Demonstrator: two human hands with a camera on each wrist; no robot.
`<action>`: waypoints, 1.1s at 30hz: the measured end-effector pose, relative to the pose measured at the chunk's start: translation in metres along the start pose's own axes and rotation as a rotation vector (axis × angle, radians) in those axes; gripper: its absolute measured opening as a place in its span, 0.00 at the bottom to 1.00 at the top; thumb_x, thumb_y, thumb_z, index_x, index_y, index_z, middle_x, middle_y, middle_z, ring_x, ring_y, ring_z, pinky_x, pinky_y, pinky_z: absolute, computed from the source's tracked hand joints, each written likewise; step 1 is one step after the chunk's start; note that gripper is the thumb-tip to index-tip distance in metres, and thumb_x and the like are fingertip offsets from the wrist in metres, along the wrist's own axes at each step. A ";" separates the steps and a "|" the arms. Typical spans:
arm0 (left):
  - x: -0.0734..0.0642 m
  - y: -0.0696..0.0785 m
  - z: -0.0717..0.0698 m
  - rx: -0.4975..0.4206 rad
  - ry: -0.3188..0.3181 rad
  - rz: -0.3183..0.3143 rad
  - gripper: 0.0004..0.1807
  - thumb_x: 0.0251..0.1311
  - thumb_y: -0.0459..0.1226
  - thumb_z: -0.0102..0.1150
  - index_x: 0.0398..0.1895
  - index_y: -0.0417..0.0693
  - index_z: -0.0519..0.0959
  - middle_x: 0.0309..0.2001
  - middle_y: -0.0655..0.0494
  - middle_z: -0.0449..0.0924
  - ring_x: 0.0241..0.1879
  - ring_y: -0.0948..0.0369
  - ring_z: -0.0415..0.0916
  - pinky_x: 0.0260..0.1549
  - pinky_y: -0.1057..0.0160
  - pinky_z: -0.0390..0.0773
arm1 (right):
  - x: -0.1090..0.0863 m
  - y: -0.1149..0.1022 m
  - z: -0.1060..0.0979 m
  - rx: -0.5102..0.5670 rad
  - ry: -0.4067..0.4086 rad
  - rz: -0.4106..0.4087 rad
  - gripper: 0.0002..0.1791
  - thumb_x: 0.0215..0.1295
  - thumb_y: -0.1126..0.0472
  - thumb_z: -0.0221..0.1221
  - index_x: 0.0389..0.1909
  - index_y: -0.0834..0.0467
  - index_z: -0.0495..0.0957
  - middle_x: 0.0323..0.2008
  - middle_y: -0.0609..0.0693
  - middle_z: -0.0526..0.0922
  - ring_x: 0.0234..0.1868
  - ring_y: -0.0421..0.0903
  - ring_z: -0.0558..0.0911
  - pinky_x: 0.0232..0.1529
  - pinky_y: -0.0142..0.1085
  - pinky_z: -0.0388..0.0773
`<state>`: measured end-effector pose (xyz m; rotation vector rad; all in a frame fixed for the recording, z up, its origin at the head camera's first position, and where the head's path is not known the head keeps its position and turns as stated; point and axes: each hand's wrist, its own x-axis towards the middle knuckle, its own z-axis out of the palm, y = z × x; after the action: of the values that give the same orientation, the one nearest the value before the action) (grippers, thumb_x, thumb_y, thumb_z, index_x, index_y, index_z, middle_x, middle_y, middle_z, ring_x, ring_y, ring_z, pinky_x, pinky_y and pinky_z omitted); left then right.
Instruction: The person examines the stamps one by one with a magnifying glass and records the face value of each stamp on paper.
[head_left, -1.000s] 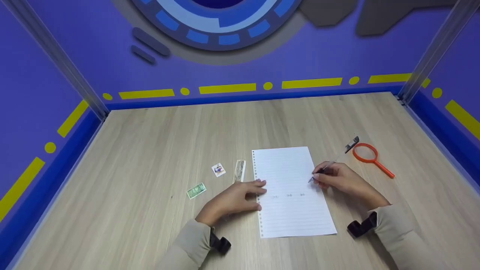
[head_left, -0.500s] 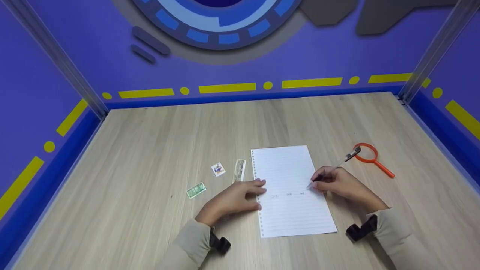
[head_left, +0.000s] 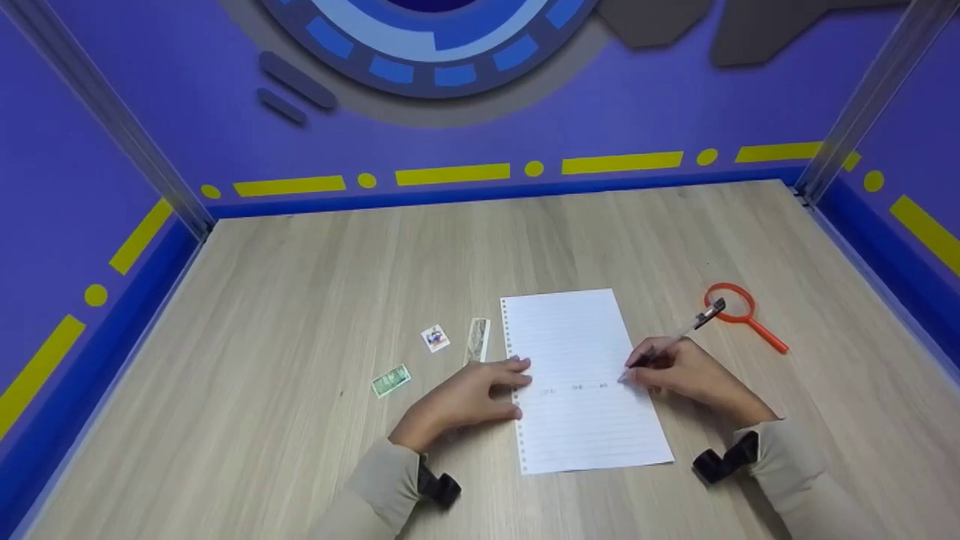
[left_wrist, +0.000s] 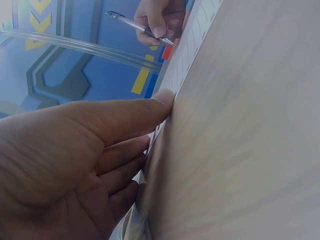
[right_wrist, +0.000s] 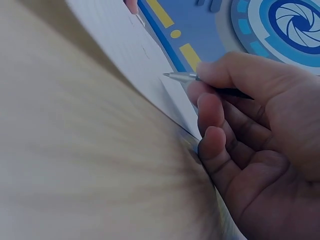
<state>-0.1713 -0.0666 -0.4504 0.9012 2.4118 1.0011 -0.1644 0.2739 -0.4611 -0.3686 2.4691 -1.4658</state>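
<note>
The fingers (right_wrist: 212, 107) of the right hand (head_left: 686, 375) curl round a pen (head_left: 671, 341) and pinch it near its tip, which sits at the right edge of a lined sheet (head_left: 581, 420), level with a few small marks in a row across the page. The pen's clipped end slants up and away toward an orange magnifying glass (head_left: 739, 315) lying just beyond it on the counter (head_left: 300, 300).

The left hand (head_left: 469, 401) lies flat with its fingers (left_wrist: 125, 112) straight and close together, their tips pressing the sheet's punched left edge.

Left of the sheet, three small printed slips lie apart on the pale wood-grain surface: a narrow strip (head_left: 478, 340) just beside the paper, a small square one (head_left: 435, 337) further out, and a green one (head_left: 391, 380) nearest the left wrist.

The counter is boxed in by violet walls with a blue skirting and a band of yellow dashes and dots. A large blue ring pattern fills the back wall, and clear posts stand in both far corners.
</note>
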 end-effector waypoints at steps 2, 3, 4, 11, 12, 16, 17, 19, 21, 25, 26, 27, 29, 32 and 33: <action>0.000 0.000 0.000 -0.005 0.004 0.003 0.26 0.55 0.35 0.65 0.60 0.41 0.76 0.68 0.56 0.67 0.71 0.60 0.60 0.71 0.59 0.60 | -0.001 0.001 0.000 0.005 0.005 0.002 0.09 0.58 0.61 0.66 0.37 0.61 0.81 0.27 0.49 0.79 0.23 0.37 0.75 0.22 0.28 0.75; 0.000 0.000 0.001 -0.005 0.005 0.004 0.26 0.55 0.35 0.65 0.59 0.41 0.76 0.68 0.56 0.68 0.71 0.60 0.60 0.71 0.59 0.60 | -0.001 0.001 0.000 0.009 0.007 0.005 0.09 0.57 0.61 0.66 0.37 0.61 0.81 0.26 0.49 0.79 0.23 0.37 0.75 0.22 0.28 0.75; 0.000 0.001 0.001 -0.005 0.007 0.005 0.26 0.54 0.34 0.65 0.59 0.41 0.77 0.68 0.56 0.68 0.71 0.60 0.60 0.70 0.59 0.60 | -0.001 0.001 0.000 0.011 0.009 0.006 0.10 0.57 0.60 0.66 0.37 0.61 0.81 0.26 0.48 0.79 0.23 0.37 0.75 0.22 0.28 0.75; 0.000 0.001 0.000 -0.008 0.007 0.009 0.26 0.54 0.34 0.65 0.59 0.41 0.77 0.68 0.54 0.68 0.71 0.59 0.60 0.70 0.59 0.61 | -0.002 0.002 0.001 0.034 0.009 -0.010 0.09 0.58 0.61 0.66 0.36 0.61 0.81 0.27 0.49 0.78 0.24 0.37 0.75 0.23 0.29 0.75; 0.000 0.001 0.000 -0.009 0.005 0.008 0.26 0.55 0.34 0.65 0.59 0.41 0.77 0.68 0.54 0.68 0.71 0.59 0.60 0.70 0.59 0.61 | -0.003 0.002 0.001 0.032 0.011 -0.013 0.09 0.58 0.61 0.66 0.36 0.60 0.81 0.27 0.49 0.78 0.24 0.38 0.75 0.23 0.29 0.75; 0.000 0.001 0.000 -0.013 0.001 0.003 0.26 0.55 0.34 0.65 0.59 0.41 0.76 0.69 0.55 0.67 0.71 0.59 0.60 0.70 0.58 0.60 | -0.004 0.002 0.001 0.034 0.019 -0.008 0.08 0.58 0.60 0.66 0.36 0.59 0.81 0.27 0.48 0.78 0.24 0.38 0.74 0.23 0.29 0.74; 0.000 0.001 0.000 -0.013 0.000 0.004 0.26 0.56 0.35 0.65 0.60 0.41 0.76 0.69 0.55 0.67 0.71 0.59 0.60 0.70 0.58 0.60 | -0.004 0.002 0.001 0.039 0.020 -0.005 0.08 0.58 0.60 0.66 0.36 0.59 0.81 0.27 0.48 0.78 0.23 0.38 0.74 0.23 0.29 0.75; 0.000 0.001 0.000 -0.014 0.001 0.008 0.26 0.56 0.35 0.65 0.60 0.41 0.76 0.69 0.54 0.67 0.71 0.59 0.60 0.70 0.58 0.60 | -0.004 0.002 0.001 0.040 0.020 -0.010 0.08 0.58 0.60 0.66 0.36 0.59 0.81 0.27 0.48 0.78 0.23 0.38 0.74 0.22 0.29 0.74; 0.000 0.001 0.000 -0.015 0.001 0.011 0.26 0.55 0.34 0.64 0.59 0.40 0.76 0.68 0.54 0.67 0.71 0.59 0.60 0.70 0.58 0.60 | -0.005 0.002 0.001 0.036 0.019 -0.021 0.08 0.58 0.61 0.66 0.36 0.59 0.80 0.27 0.48 0.77 0.24 0.37 0.74 0.23 0.29 0.74; 0.000 0.000 0.000 -0.014 0.000 0.011 0.26 0.55 0.34 0.64 0.59 0.40 0.76 0.69 0.55 0.67 0.71 0.59 0.60 0.70 0.59 0.60 | -0.006 0.002 0.001 0.028 0.029 -0.035 0.07 0.58 0.61 0.66 0.36 0.59 0.81 0.28 0.49 0.78 0.25 0.37 0.74 0.24 0.28 0.74; 0.000 0.000 0.000 -0.012 0.000 0.012 0.26 0.55 0.34 0.64 0.59 0.40 0.76 0.69 0.55 0.67 0.71 0.59 0.60 0.70 0.59 0.60 | -0.006 0.002 0.001 0.024 0.033 -0.034 0.07 0.58 0.61 0.66 0.36 0.58 0.81 0.29 0.49 0.78 0.25 0.37 0.74 0.25 0.28 0.73; 0.000 0.000 0.001 -0.014 0.000 0.011 0.26 0.56 0.35 0.64 0.59 0.41 0.76 0.69 0.55 0.67 0.71 0.60 0.60 0.70 0.60 0.60 | -0.006 0.002 0.001 0.022 0.038 -0.034 0.07 0.57 0.61 0.66 0.36 0.58 0.81 0.29 0.49 0.79 0.26 0.37 0.74 0.25 0.28 0.73; 0.000 -0.001 0.001 -0.015 0.003 0.009 0.26 0.55 0.35 0.64 0.59 0.41 0.76 0.69 0.55 0.67 0.71 0.60 0.60 0.70 0.60 0.61 | -0.007 0.001 0.002 0.017 0.046 -0.035 0.07 0.57 0.61 0.67 0.35 0.58 0.81 0.31 0.50 0.79 0.28 0.38 0.74 0.27 0.28 0.73; 0.000 -0.001 0.001 -0.018 0.009 0.011 0.26 0.55 0.35 0.65 0.59 0.41 0.76 0.68 0.55 0.68 0.71 0.59 0.60 0.70 0.60 0.61 | -0.008 0.001 0.003 0.005 0.051 -0.029 0.07 0.57 0.60 0.66 0.36 0.57 0.81 0.32 0.50 0.80 0.30 0.38 0.74 0.29 0.27 0.72; 0.000 -0.001 0.001 -0.019 0.010 0.010 0.26 0.55 0.35 0.65 0.59 0.41 0.76 0.68 0.55 0.68 0.71 0.59 0.60 0.70 0.60 0.61 | -0.008 0.000 0.003 0.004 0.052 -0.028 0.07 0.57 0.60 0.66 0.36 0.56 0.81 0.33 0.51 0.80 0.30 0.38 0.74 0.29 0.27 0.72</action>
<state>-0.1714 -0.0665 -0.4522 0.9043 2.4039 1.0331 -0.1561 0.2745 -0.4622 -0.3711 2.5103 -1.5100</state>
